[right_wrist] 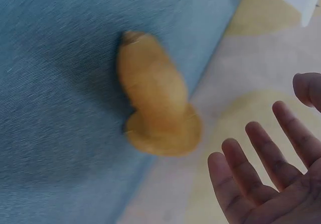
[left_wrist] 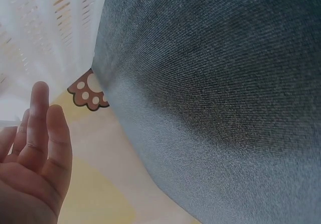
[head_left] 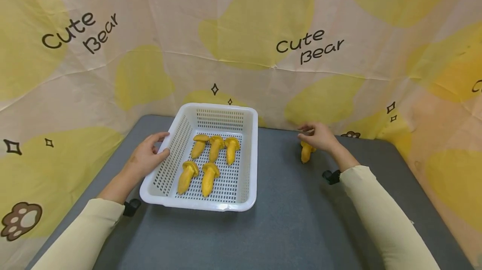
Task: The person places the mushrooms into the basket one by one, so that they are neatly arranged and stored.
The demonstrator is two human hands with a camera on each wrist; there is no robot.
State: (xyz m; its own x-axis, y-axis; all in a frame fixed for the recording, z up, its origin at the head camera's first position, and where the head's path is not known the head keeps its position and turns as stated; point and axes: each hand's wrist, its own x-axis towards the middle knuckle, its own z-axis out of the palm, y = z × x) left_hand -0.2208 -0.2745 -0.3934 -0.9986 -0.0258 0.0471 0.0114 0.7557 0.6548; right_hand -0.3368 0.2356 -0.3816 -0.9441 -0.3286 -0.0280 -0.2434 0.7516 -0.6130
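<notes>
A white plastic basket with slotted walls stands on the grey table, holding several yellow mushrooms in two rows. My left hand is at the basket's left rim, thumb and fingers apart; the left wrist view shows its fingers fairly straight beside the white wall. One more yellow mushroom lies on the table to the right, its cap partly hidden by my right hand in the head view. The right wrist view shows that mushroom slightly blurred, apart from the spread fingers.
The grey tabletop extends in front of and to the right of the basket. Behind it and at both sides hangs a cream and yellow printed cloth. A black wrist strap piece shows by the right sleeve.
</notes>
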